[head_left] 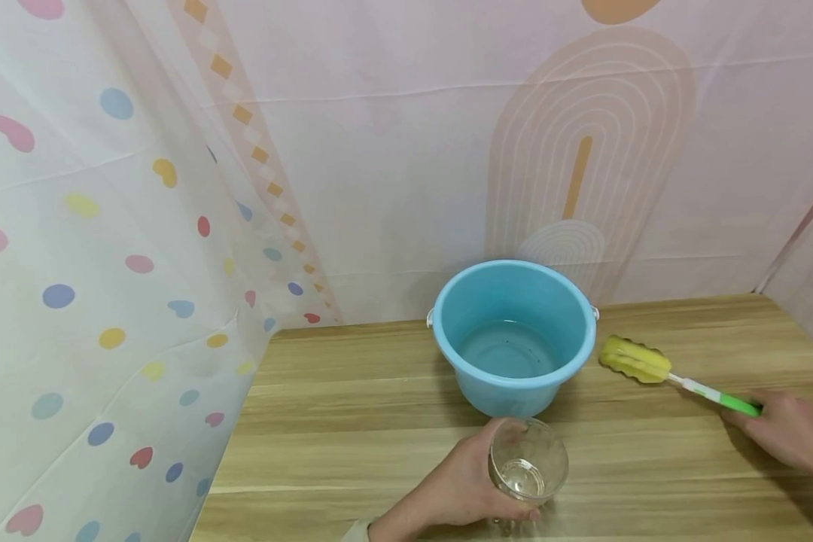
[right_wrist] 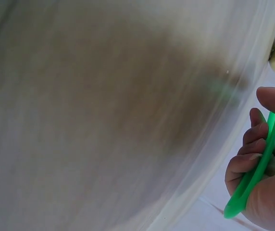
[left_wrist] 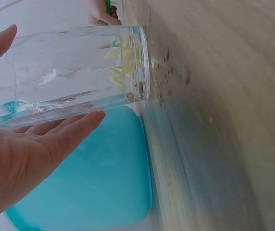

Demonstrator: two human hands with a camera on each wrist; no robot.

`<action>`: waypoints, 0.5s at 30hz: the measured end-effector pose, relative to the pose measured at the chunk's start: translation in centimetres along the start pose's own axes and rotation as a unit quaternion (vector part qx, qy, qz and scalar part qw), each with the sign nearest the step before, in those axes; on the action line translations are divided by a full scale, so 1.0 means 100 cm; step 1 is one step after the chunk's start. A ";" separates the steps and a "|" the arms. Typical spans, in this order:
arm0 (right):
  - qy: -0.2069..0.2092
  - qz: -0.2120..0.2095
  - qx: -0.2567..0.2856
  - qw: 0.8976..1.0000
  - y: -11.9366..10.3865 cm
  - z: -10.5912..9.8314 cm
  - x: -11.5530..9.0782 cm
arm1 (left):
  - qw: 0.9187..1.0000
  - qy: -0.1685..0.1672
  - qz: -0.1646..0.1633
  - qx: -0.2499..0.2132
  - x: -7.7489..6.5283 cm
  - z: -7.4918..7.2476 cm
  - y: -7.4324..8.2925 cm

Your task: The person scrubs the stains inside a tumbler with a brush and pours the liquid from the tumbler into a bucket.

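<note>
My left hand (head_left: pixel 464 478) grips a clear drinking glass (head_left: pixel 538 452) at the front of the table, just in front of the blue bucket (head_left: pixel 515 380). In the left wrist view, the base of the glass (left_wrist: pixel 70 72) is at the wooden tabletop, where drops of water lie. My right hand (head_left: pixel 789 433) holds a bottle brush by its green handle (right_wrist: pixel 260 168), fingers curled round it. The yellow sponge head (head_left: pixel 637 361) points left toward the bucket and is apart from it. Water stands in the bottom of the bucket.
The wooden table (head_left: pixel 352 399) runs back to a patterned cloth (head_left: pixel 379 188) hung behind it. A dotted cloth (head_left: pixel 108 316) hangs along the left side. White handle lugs (head_left: pixel 595 312) stick out from the bucket's rim.
</note>
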State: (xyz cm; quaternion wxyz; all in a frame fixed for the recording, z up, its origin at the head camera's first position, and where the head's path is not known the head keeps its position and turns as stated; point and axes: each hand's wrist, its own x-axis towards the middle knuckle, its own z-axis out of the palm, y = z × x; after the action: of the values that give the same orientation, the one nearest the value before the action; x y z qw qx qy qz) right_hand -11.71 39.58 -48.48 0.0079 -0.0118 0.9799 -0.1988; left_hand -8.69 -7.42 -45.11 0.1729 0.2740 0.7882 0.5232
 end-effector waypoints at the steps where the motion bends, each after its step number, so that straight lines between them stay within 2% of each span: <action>1: -0.003 0.001 0.003 1.000 0.000 0.000 0.000 | 1.000 0.000 0.000 0.000 0.000 0.000 0.000; 15: -0.006 0.003 0.036 0.999 0.000 0.000 0.001 | 1.000 -0.002 0.001 -0.010 0.000 0.000 0.000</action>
State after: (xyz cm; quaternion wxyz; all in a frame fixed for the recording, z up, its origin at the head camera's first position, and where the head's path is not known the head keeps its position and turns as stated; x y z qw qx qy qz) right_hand -11.80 39.61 -48.50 0.0153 -0.0097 0.9720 -0.2343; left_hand -8.70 -7.40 -45.10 0.1762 0.2741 0.7825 0.5306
